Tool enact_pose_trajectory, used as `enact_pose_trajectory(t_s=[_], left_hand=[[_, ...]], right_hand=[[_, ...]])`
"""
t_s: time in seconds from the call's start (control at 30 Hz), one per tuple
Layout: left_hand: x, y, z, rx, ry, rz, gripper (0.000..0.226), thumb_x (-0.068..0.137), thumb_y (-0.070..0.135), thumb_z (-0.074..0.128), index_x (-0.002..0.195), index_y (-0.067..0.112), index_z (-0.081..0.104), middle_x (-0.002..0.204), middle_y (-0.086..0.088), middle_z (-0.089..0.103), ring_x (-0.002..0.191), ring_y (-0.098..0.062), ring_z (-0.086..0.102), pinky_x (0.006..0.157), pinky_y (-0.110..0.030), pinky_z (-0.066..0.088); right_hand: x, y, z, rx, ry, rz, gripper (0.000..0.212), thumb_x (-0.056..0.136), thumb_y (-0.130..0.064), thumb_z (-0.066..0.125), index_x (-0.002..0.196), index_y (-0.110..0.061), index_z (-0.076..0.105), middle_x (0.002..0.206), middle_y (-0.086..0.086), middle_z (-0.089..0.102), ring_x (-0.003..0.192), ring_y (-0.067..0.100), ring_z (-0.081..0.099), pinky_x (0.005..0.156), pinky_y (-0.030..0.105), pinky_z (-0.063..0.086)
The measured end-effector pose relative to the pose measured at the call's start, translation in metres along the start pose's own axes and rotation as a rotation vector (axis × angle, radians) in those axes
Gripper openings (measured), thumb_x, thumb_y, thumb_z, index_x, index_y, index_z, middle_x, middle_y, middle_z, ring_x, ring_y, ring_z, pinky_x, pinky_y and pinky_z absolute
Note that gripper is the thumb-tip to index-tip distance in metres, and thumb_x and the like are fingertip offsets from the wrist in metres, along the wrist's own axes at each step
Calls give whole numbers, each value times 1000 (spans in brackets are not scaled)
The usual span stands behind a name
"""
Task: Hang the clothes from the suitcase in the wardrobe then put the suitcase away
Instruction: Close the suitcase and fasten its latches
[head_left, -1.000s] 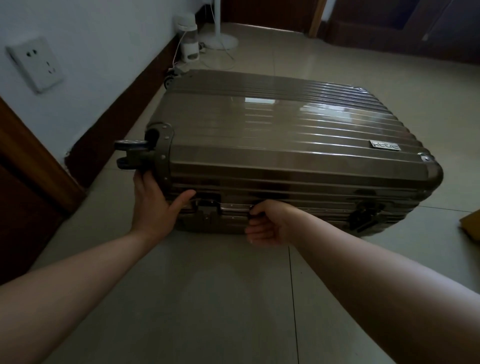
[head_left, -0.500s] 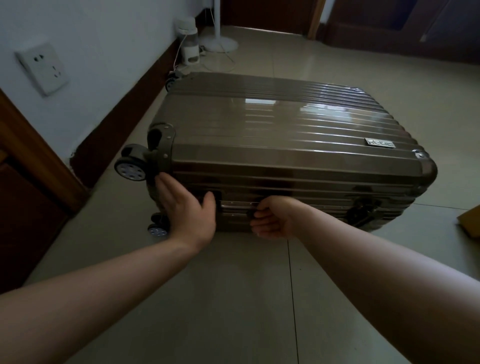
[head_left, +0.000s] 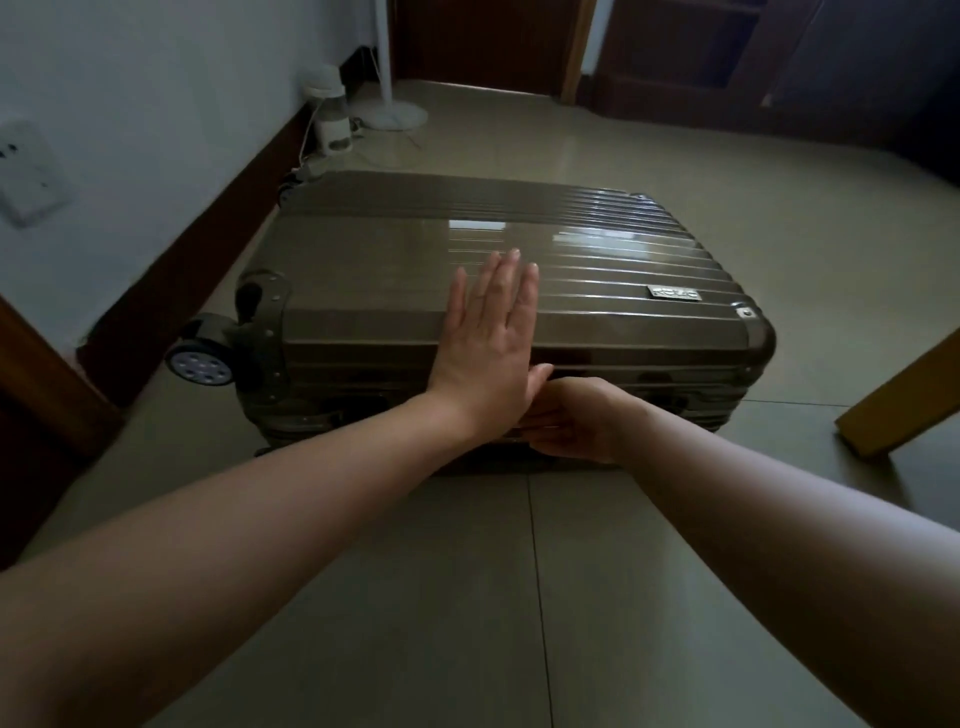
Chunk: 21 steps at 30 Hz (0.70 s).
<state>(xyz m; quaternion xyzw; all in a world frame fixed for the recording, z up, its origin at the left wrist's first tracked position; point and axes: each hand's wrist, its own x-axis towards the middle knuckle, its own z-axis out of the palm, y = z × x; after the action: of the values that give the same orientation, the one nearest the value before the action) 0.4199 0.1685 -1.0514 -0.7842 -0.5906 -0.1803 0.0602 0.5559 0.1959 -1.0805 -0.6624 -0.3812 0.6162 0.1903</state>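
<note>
A ribbed, olive-brown suitcase (head_left: 363, 270) is seen lying flat and closed on the tiled floor (head_left: 467, 597), just above the middle of the view, with its long side turned toward the person. The left hand (head_left: 488, 353) is laid open on the lid's near edge, fingers straight and held together, pointing toward 12 o'clock. At 4 o'clock of that hand, touching its thumb side, the right hand (head_left: 571, 421) is held against the suitcase's near side wall, its fingers curled round a part there; which part is gripped cannot be told, since it is hidden by the hand.

A wheel (head_left: 200, 358) is shown jutting from the case's corner at 9 o'clock. A small metal badge (head_left: 674, 293) is fixed on the lid at 3 o'clock of the left hand. Beyond the case, at 11 o'clock, a white appliance (head_left: 332, 122) and a round white stand base (head_left: 389, 114) are set near the dark skirting board (head_left: 208, 249). A wall socket (head_left: 26, 176) is seen blurred at 9 o'clock of the view, and a pale wooden piece (head_left: 904, 395) at 3 o'clock.
</note>
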Motion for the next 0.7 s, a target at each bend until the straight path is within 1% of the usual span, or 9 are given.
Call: enact_pose_trajectory(t_s=[0.07,0.13,0.17,0.27,0.33,0.47,0.53,0.63,0.7], left_hand=[[13,7,3,80,-60,36,95,91,59,42,150,8,-12,159,-12,-14,146,-27,-17,117,-46,-14],[23,12,6,99,-88,60,96,89,62,42,151,9,-9,160,-11,-10,147,-26,-15,118,-47,-10],[26,14,7,104,-92,67,96,89,63,42,152,10,-7,161,-10,-7,147,-25,-12,118,-47,-8],[35,24,13,129,-70,83,93,89,64,41,152,11,-1,161,-10,2,148,-25,-4,119,-47,-5],[38,32,18,140,-66,85,91,89,65,40,152,11,2,160,-11,6,148,-26,0,119,-47,-3],[46,46,33,148,-93,68,91,88,67,40,152,12,5,160,-12,8,148,-26,3,119,-47,-2],[49,49,38,160,-89,68,92,87,67,41,152,13,6,160,-13,8,148,-27,3,119,-47,0],[56,51,44,151,-64,56,93,86,67,43,153,15,6,160,-14,8,148,-28,3,119,-47,3],[58,51,46,156,-56,62,97,83,70,45,153,14,6,160,-13,9,148,-28,5,119,-47,4]], right_hand=[[-2,3,-18,-14,51,-20,31,94,-20,54,113,1,66,105,14,70,89,24,66,71,32,55],[-6,4,-38,-43,110,-31,26,94,-16,53,108,2,65,94,13,68,82,24,65,73,33,55],[-8,6,-47,-52,141,-35,22,94,-14,52,104,1,65,90,13,66,78,24,64,70,32,54],[-12,21,-75,-52,258,-34,16,95,-7,49,93,0,63,81,14,62,65,21,59,55,26,50],[-8,37,-88,-25,316,-56,17,93,-8,51,99,2,64,84,15,66,68,23,60,57,27,49],[-1,46,-101,0,353,-141,18,90,-11,55,97,0,67,81,13,73,77,25,70,80,38,55],[2,44,-107,49,425,-170,20,89,-14,55,90,0,68,81,15,73,76,27,71,79,40,56],[12,49,-127,117,627,-141,25,86,-27,59,80,-5,67,77,14,71,71,29,70,73,41,60],[19,55,-140,124,717,-96,26,82,-32,62,80,-6,64,85,15,70,75,31,69,75,44,60]])
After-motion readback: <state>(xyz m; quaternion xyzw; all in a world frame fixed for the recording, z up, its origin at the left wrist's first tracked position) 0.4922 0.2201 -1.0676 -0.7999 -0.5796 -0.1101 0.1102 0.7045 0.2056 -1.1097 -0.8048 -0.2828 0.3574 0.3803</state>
